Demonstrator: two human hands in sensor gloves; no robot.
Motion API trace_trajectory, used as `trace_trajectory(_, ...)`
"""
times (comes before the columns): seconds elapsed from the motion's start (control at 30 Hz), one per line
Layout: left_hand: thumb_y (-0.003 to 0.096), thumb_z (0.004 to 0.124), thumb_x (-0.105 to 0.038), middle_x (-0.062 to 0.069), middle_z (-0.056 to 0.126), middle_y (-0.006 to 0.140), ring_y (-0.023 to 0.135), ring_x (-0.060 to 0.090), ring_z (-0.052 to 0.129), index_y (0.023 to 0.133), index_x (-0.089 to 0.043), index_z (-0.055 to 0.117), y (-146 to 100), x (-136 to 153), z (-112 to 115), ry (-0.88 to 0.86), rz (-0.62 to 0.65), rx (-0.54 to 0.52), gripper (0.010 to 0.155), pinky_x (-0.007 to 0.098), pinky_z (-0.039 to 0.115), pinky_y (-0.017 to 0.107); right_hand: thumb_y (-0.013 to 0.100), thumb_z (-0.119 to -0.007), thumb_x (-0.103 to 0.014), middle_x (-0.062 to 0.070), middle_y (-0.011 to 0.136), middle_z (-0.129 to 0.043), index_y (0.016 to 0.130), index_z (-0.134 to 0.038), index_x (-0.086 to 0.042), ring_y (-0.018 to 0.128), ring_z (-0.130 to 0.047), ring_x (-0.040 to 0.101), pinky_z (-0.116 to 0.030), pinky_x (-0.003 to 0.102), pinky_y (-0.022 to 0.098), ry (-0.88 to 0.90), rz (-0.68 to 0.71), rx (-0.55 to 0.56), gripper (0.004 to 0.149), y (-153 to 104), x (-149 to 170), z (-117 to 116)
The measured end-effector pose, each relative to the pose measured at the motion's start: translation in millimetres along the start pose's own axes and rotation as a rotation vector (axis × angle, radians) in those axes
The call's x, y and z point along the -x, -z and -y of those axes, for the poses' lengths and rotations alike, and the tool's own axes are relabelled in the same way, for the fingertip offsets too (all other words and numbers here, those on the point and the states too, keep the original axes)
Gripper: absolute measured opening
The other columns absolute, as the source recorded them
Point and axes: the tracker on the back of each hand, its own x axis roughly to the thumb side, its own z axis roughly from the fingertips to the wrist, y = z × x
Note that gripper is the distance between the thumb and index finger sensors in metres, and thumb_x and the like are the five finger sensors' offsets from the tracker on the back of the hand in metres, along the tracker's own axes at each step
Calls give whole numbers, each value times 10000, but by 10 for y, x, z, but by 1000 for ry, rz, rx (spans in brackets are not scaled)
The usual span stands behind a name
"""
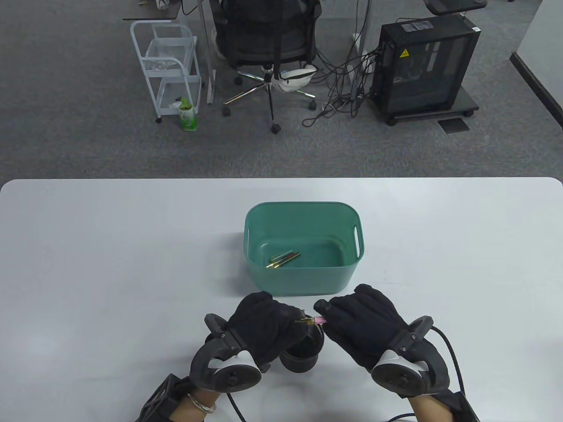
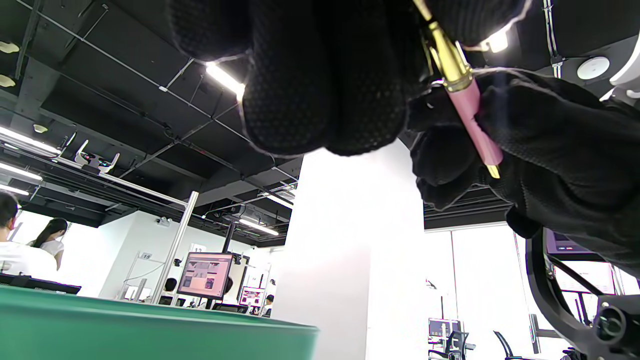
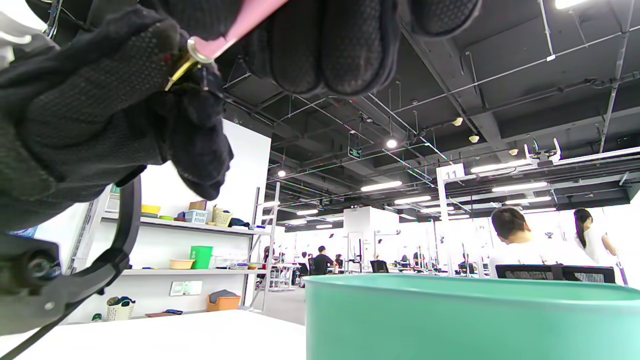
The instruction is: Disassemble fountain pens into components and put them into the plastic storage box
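Observation:
A pink fountain pen (image 1: 313,322) with gold fittings is held between both gloved hands just in front of the green plastic storage box (image 1: 264,228). My left hand (image 1: 281,316) pinches its gold end (image 2: 447,60). My right hand (image 1: 334,314) grips the pink barrel (image 2: 475,125), seen also as pink pen (image 3: 235,25) in the right wrist view. Several gold and red pen parts (image 1: 283,259) lie on the box floor. A black round pen holder (image 1: 303,351) stands under the hands, mostly hidden by them.
The white table (image 1: 110,263) spreads to both sides. The box rim (image 3: 450,290) stands close ahead of the right wrist. Beyond the table are an office chair (image 1: 268,39), a white cart (image 1: 169,66) and a computer tower (image 1: 424,66).

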Motion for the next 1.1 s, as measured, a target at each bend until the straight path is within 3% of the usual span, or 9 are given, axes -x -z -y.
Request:
trace_trajectory(0.33,659,562,-499,4,1094,514,432,191,1063,686,-133,944,-3,9,-8,-4,-9,-19,529,444,780,601,577,-669,-471,-63,880,-851,970,-805,-296,777,-867,140,-610,478,765,0,4,-2,452,-3,-15,-6)
trace_trajectory(0.47,660,535,-536,42,1063,665,574,230,1034,852,-118,893,-8,20,2,-10,-11,7,583,481,729,666,577,-668,-471,-64,881,-849,969,-806,-295,779,-866,140,-610,478,765,-2,1,2,451,-6,-8,0)
trace_trajectory(0.57,632,595,-592,54,1013,785,678,247,996,953,-121,810,-13,20,10,-3,-9,13,609,497,692,704,577,-669,-471,-64,881,-850,969,-806,-294,778,-866,139,-610,478,764,-6,-3,5,452,-7,-1,6)
trace_trajectory(0.7,625,687,-564,52,927,909,779,238,940,1031,-141,684,-10,2,11,15,-5,27,587,499,644,754,577,-668,-471,-65,880,-850,970,-805,-294,777,-868,139,-611,478,764,-8,-6,6,452,-9,9,9)
trace_trajectory(0.93,640,729,-486,25,926,886,764,210,943,960,-160,702,-6,-16,15,28,2,27,458,484,649,755,577,-668,-471,-64,880,-850,970,-807,-293,777,-867,139,-612,477,764,-8,-7,7,453,-9,15,11)
trace_trajectory(1.1,642,710,-488,26,943,856,734,210,956,939,-153,725,-5,-21,17,24,10,23,448,483,658,745,577,-668,-470,-63,880,-851,971,-805,-294,778,-867,140,-611,478,764,-7,-6,7,452,-10,15,10)
